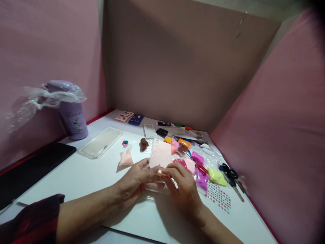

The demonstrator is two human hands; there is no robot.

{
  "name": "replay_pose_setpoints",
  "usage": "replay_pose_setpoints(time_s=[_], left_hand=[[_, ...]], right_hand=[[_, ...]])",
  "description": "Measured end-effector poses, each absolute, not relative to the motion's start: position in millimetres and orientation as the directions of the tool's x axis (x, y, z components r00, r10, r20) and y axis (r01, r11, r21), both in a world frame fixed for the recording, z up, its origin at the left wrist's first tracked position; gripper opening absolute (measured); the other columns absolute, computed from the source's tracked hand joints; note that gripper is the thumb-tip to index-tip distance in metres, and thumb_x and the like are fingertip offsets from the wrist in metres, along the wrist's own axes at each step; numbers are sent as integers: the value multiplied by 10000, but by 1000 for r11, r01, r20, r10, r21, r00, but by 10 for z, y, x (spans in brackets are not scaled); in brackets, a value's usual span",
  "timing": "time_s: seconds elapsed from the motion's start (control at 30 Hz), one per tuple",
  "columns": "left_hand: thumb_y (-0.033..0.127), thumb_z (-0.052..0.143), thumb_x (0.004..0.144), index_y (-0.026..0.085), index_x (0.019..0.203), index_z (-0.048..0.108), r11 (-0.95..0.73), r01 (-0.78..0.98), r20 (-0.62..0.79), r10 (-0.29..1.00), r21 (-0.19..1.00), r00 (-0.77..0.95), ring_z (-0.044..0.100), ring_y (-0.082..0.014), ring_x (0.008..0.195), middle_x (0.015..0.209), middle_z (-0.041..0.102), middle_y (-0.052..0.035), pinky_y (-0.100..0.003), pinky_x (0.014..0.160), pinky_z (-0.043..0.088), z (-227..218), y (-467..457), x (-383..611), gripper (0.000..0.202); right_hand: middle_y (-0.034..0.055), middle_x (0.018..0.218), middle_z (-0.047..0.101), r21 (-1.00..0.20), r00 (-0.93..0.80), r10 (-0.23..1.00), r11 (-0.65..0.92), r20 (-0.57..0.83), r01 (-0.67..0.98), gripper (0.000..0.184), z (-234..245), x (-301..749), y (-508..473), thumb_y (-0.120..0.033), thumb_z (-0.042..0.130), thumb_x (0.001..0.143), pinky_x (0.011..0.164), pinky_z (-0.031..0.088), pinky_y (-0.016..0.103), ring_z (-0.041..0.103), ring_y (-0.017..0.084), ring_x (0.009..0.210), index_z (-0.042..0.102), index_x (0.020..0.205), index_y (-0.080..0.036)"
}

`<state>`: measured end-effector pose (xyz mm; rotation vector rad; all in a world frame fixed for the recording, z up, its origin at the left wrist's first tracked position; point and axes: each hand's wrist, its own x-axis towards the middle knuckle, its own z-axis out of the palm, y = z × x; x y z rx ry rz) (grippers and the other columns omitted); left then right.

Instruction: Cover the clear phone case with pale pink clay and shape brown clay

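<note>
A clear phone case (pixel 155 189) is held up above the white table, its upper part covered by a flat sheet of pale pink clay (pixel 161 152). My left hand (pixel 134 181) grips the case from the left, thumb on the front and fingers behind. On the lower edge of the clay, my right hand (pixel 181 186) has its fingers bent and pinching a bit of it. A small bag of peach clay (pixel 126 158) and a brown lump of clay (pixel 144 144) lie just beyond my left hand.
Several bagged clays, including a yellow pack (pixel 217 177), lie at right with a gem sticker sheet (pixel 219 197) and scissors (pixel 232 176). At left are a clear case (pixel 101 142), a purple tumbler (pixel 73 118) and a black phone-like slab (pixel 38 169). Decorated cards (pixel 136 119) sit behind.
</note>
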<state>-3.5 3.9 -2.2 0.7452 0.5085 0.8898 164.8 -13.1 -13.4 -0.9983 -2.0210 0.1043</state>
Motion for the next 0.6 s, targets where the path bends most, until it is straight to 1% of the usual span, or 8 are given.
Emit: replay_pose_setpoints(time_s=[0.07, 0.13, 0.2, 0.27, 0.3, 0.37, 0.5, 0.6], left_hand=[[173, 741, 708, 140, 1032, 579, 389, -480, -114, 855, 786, 505, 666, -202, 810, 982, 675, -120, -280, 675, 521, -18, 43, -26, 364], [155, 756, 683, 127, 1021, 599, 372, -474, -124, 871, 798, 475, 668, -204, 815, 980, 682, -125, -289, 708, 522, -12, 48, -22, 374], [157, 754, 684, 123, 1015, 616, 354, -471, -122, 883, 808, 453, 666, -209, 856, 1005, 685, -130, -293, 749, 518, -4, 52, -20, 360], [161, 763, 671, 125, 1011, 631, 345, -467, -122, 888, 814, 443, 666, -223, 880, 1025, 687, -136, -311, 776, 517, 3, 53, -17, 367], [164, 770, 660, 122, 1001, 639, 344, -464, -122, 888, 816, 443, 669, -233, 878, 1023, 690, -143, -322, 780, 518, 6, 53, -14, 367], [170, 778, 646, 117, 989, 652, 340, -463, -116, 888, 819, 446, 674, -253, 871, 1014, 694, -156, -345, 785, 519, 3, 52, -10, 369], [176, 768, 660, 120, 1009, 656, 318, -438, -100, 887, 841, 451, 667, -263, 899, 1044, 686, -163, -357, 806, 510, -28, 58, -7, 370], [185, 760, 674, 112, 966, 658, 320, -407, -119, 886, 856, 447, 668, -244, 877, 1025, 690, -155, -355, 819, 506, -55, 68, -11, 318]], right_hand=[[84, 869, 574, -407, -306, 684, 671, 662, 620, 151, -104, 1645, -151, -168, 532, 869, 678, 475, 336, 555, 206, 801, 636, 975, -194], [88, 919, 575, -471, -203, 719, 614, 665, 634, 184, -79, 1641, -180, -220, 576, 845, 683, 472, 348, 551, 217, 819, 608, 1025, -196], [90, 946, 582, -635, -2, 809, 463, 587, 618, 253, -78, 1632, -205, -302, 608, 826, 676, 471, 351, 551, 223, 813, 572, 1049, -190], [83, 918, 597, -818, 148, 912, 260, 383, 514, 336, -111, 1613, -214, -401, 628, 802, 655, 474, 345, 560, 220, 777, 552, 1046, -183], [81, 903, 604, -883, 157, 952, 172, 263, 437, 397, -138, 1602, -209, -447, 636, 785, 642, 478, 342, 566, 216, 751, 542, 1060, -176], [64, 849, 608, -944, 106, 985, 99, 138, 316, 408, -194, 1581, -187, -487, 632, 776, 626, 472, 325, 570, 204, 721, 547, 1017, -169], [15, 732, 573, -972, 31, 992, 111, 120, 206, 288, -222, 1560, -146, -457, 632, 788, 576, 427, 276, 539, 168, 661, 547, 788, -182], [-2, 692, 557, -979, 29, 990, 134, 140, 156, 251, -176, 1558, -154, -410, 637, 796, 577, 408, 263, 516, 153, 648, 547, 738, -183]])
